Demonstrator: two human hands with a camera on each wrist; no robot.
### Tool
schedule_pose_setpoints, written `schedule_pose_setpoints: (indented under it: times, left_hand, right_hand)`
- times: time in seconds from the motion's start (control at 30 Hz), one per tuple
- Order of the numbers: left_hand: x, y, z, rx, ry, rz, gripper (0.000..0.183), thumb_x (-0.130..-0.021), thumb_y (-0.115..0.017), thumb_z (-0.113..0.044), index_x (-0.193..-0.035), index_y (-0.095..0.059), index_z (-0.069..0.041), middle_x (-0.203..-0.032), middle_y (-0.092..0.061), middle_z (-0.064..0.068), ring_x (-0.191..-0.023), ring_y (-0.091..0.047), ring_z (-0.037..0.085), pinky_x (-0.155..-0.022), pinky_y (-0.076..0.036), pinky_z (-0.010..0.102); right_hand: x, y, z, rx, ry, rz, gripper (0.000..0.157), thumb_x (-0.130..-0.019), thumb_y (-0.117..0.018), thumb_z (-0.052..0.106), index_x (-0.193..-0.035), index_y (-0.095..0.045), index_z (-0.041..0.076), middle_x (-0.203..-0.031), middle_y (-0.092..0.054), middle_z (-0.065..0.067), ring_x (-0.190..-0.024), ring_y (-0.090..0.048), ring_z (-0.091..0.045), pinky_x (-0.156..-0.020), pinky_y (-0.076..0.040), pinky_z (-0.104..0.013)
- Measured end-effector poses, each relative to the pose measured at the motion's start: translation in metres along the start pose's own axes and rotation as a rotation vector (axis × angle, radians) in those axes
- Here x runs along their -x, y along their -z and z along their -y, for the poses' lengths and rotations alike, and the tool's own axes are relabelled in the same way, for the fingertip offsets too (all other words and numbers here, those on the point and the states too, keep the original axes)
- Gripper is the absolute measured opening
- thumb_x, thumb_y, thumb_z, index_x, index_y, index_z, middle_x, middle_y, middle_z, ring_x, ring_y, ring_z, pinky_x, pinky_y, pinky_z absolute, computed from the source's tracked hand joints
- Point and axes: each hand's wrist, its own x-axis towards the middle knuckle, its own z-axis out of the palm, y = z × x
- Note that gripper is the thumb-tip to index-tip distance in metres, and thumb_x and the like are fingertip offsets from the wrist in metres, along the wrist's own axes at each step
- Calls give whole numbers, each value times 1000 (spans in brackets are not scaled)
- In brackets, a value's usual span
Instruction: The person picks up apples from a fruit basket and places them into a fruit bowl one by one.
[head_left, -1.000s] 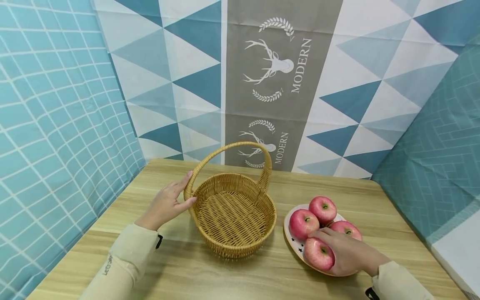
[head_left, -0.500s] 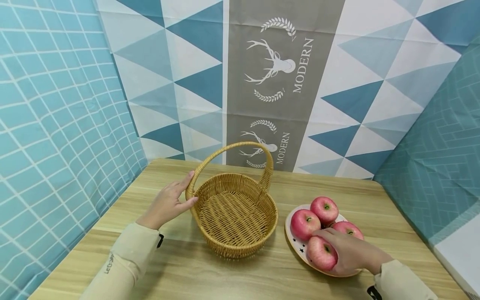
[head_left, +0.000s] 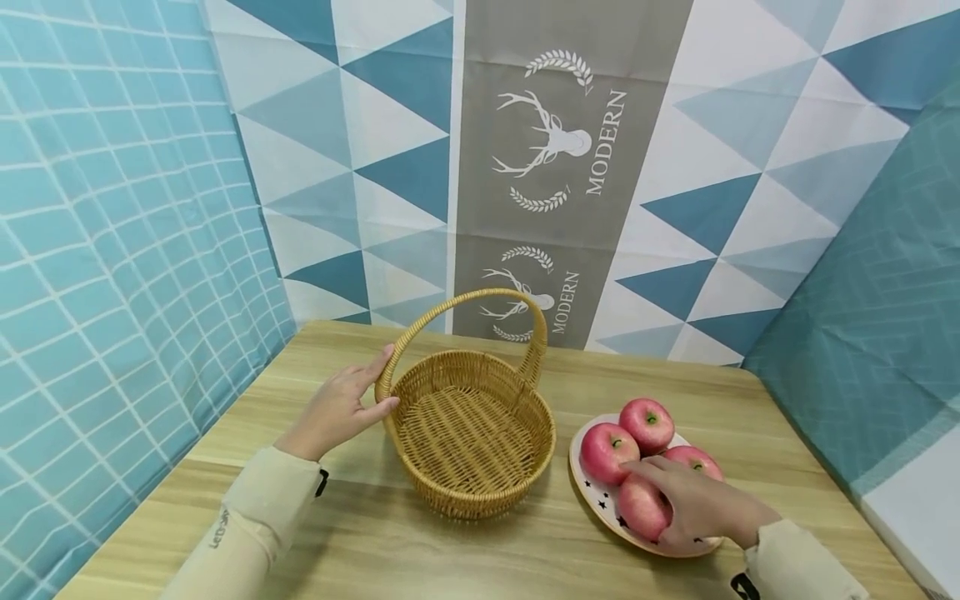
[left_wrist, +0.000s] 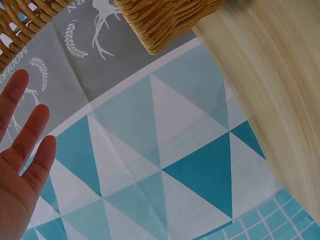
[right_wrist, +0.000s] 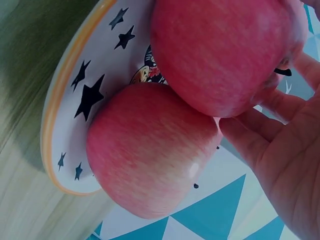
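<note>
A round wicker basket [head_left: 465, 437] with a tall arched handle [head_left: 459, 302] stands mid-table. My left hand [head_left: 337, 412] touches the left foot of its handle, thumb inside and index finger outside. In the left wrist view the other fingers [left_wrist: 36, 127] are straight and spread, apart from the basket. On the right, a white plate [head_left: 592, 492] with black stars and an orange rim carries several red apples. My right hand [head_left: 693, 500] grips the near apple [head_left: 643, 507] from the right. Its stem shows beside my fingers in the right wrist view, above another apple [right_wrist: 150, 150].
Behind the plate's front apples lie a left apple [head_left: 609, 450] and a back apple [head_left: 647, 425]. The wood-grain table [head_left: 360, 533] ends at a patterned back cloth [head_left: 405, 167]. A white box-like edge [head_left: 918, 500] stands at the far right.
The near apple has tipped under my right hand, so its stem is hidden in the head view. More of the plate's near rim shows. My left hand keeps its place at the handle.
</note>
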Motion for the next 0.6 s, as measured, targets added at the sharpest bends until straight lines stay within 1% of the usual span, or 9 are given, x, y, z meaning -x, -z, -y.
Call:
schedule_pose_setpoints:
  times: [0.07,0.2,0.27,0.4,0.43,0.47,0.5,0.53,0.6]
  left_hand:
    - [-1,-1,0,-2,-9,0,71,-85,-69,-23,-145,-38,-1,-111,-65,25,-100,-59,40,-87,-46,55]
    - [-1,-2,0,-2,-35,-20,71,-84,-70,-22,-144,-39,-1,-110,-66,24,-99,-60,39,-87,-46,55]
    - [-1,-2,0,-5,-47,-29,71,-83,-71,-22,-144,-40,-1,-108,-66,23,-97,-60,39,-86,-46,56]
    - [0,-2,1,-7,-59,-31,72,-84,-71,-23,-145,-39,-2,-112,-65,23,-99,-60,39,-88,-45,56]
    - [0,-2,1,-8,-67,-35,71,-84,-70,-23,-145,-39,-2,-113,-65,23,-100,-59,39,-88,-45,56]
    - [0,-3,2,-6,-80,-46,70,-84,-70,-24,-144,-40,-2,-115,-64,23,-101,-59,40,-88,-44,57]
    - [0,-3,3,-8,-100,-63,69,-87,-68,-28,-144,-41,-2,-117,-62,24,-103,-58,41,-88,-44,58]
    - [0,-4,4,-8,-130,-93,66,-89,-65,-33,-143,-42,-3,-120,-61,25,-105,-57,43,-88,-44,59]
    - [0,-6,8,-17,-196,-180,65,-94,-56,-44,-143,-42,-5,-123,-57,26,-106,-55,45,-87,-44,62]
  right_hand:
    - [0,-1,-3,-11,15,-16,78,-64,-81,29,-134,-51,8,-127,-53,-4,-110,-47,-25,-77,-52,-35]
    - [0,-1,-8,16,129,-133,65,-67,-81,27,-125,-57,8,-119,-57,-2,-103,-50,-18,-75,-52,-30]
    - [-1,0,-9,65,178,-234,56,-68,-81,23,-118,-61,9,-116,-59,-4,-100,-54,-18,-73,-52,-30]
    - [-4,3,-5,146,201,-475,46,-66,-80,14,-110,-66,10,-118,-57,-13,-101,-58,-29,-72,-55,-41]
    - [-5,4,-5,173,215,-549,44,-68,-80,14,-109,-66,9,-119,-56,-15,-101,-59,-33,-71,-55,-45]
    - [-6,6,-4,186,227,-613,39,-74,-78,19,-109,-66,8,-120,-55,-19,-101,-58,-37,-70,-55,-48]
    - [-7,7,-5,200,248,-680,36,-80,-75,25,-109,-65,7,-120,-54,-19,-100,-58,-37,-72,-56,-45]
    - [-8,8,-5,213,274,-741,37,-85,-70,32,-110,-64,4,-121,-54,-21,-100,-57,-37,-78,-55,-39]
    - [-9,10,-7,223,303,-838,49,-92,-56,45,-113,-63,1,-121,-54,-23,-100,-55,-37,-90,-48,-25]
